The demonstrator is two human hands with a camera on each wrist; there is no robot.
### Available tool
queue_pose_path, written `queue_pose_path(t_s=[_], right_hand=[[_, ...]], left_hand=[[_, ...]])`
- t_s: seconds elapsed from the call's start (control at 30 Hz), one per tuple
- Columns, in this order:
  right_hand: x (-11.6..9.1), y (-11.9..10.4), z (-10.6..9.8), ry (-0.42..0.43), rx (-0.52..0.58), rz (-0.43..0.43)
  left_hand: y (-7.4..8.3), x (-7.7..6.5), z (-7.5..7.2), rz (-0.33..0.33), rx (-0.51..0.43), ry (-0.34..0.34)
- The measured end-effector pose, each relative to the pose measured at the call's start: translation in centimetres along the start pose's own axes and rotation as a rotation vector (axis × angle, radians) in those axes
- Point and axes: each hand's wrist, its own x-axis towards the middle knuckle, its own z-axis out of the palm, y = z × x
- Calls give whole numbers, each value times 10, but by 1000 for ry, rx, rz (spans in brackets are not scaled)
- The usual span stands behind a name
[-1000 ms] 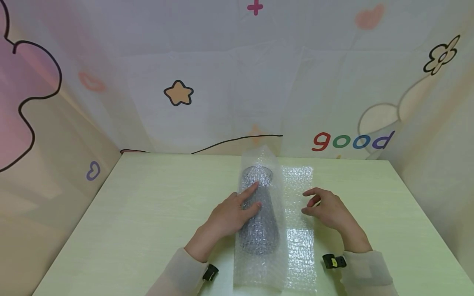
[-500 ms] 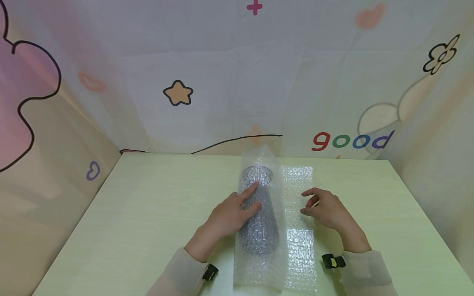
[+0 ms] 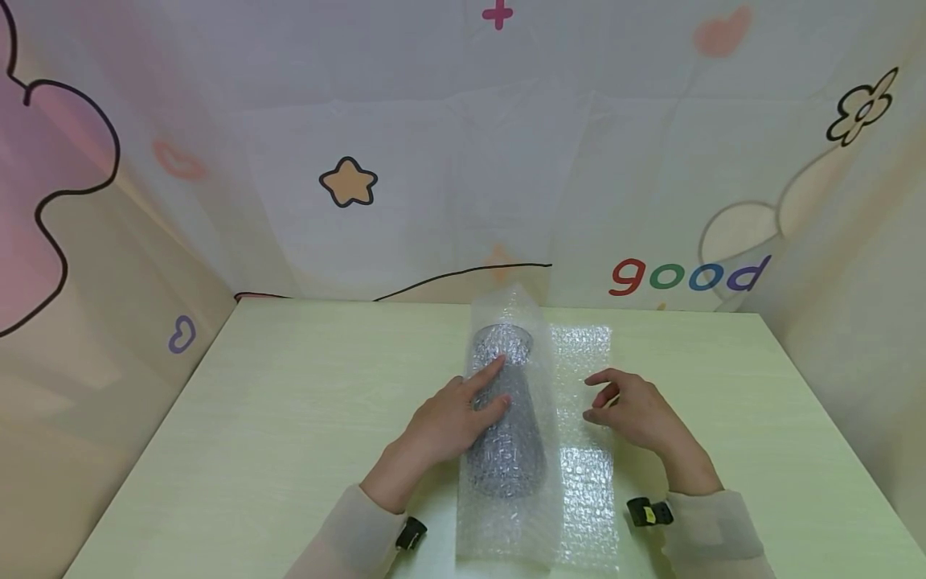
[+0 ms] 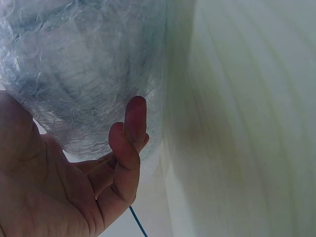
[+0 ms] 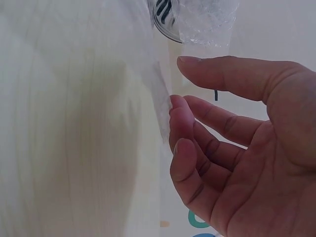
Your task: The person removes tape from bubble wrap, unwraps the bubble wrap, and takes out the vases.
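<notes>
A vase-shaped glass thing point(image 3: 510, 442) lies lengthwise on the table, covered by bubble wrap point(image 3: 506, 531). Its round glass rim point(image 5: 168, 20) peeks out of the wrap in the right wrist view. My left hand point(image 3: 450, 420) rests on it from the left, thumb and straight index finger pressing on top; the left wrist view shows the other fingers point(image 4: 129, 153) bent loosely beside the wrapped side. To the right, my right hand point(image 3: 637, 410) hovers over the flat part of the wrap, fingers loosely bent, thumb and index apart. In the right wrist view its fingertips are right at the sheet's edge point(image 5: 160, 106).
A flat strip of bubble wrap point(image 3: 587, 498) extends right of the covered thing on the pale table point(image 3: 325, 418). Printed curtains point(image 3: 434, 145) hang behind the table and at both sides. Each wrist wears a small black camera point(image 3: 649, 512).
My right hand has drifted slightly left toward the wrapped thing. The left hand and the wrapped thing have stayed where they were.
</notes>
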Motion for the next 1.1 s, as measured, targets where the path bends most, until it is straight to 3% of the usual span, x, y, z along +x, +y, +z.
queue_pose_path(t_s=[0.73,1.1], right_hand=[[1,-5,9,-48,5,-55],[2,-11,15,-79,5,-3]], left_hand=[[0,-1,-1,10,-5,4],[0,0,-1,9,-4,6]])
